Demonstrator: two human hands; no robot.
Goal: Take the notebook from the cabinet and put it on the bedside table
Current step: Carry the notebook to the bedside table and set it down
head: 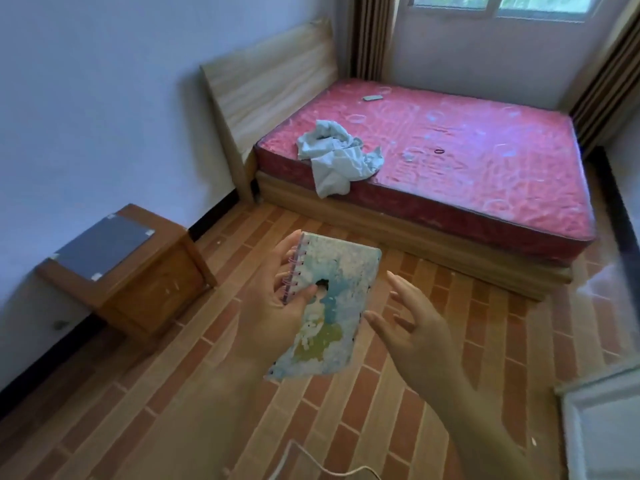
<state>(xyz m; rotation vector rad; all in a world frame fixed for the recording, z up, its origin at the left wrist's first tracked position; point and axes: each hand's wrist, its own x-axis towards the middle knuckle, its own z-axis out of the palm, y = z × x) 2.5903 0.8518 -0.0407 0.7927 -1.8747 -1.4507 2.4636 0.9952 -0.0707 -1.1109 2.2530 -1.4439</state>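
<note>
My left hand (273, 306) grips a small spiral-bound notebook (332, 306) with a pale blue, white and green cover, thumb on the cover and fingers along the pink spiral edge. It is held tilted over the floor in the middle of the view. My right hand (412, 327) hovers just right of the notebook, fingers spread, not touching it. The wooden bedside table (166, 271) with a dark glass top stands against the left wall, left of the notebook and apart from it. The cabinet is not clearly in view.
A bed with a bare pink mattress (467, 161) fills the far right, with a crumpled pale cloth (339, 157), a small remote and a hair tie on it. Brick-pattern flooring (207, 410) lies between me and the table. A white panel (602, 427) sits at the lower right.
</note>
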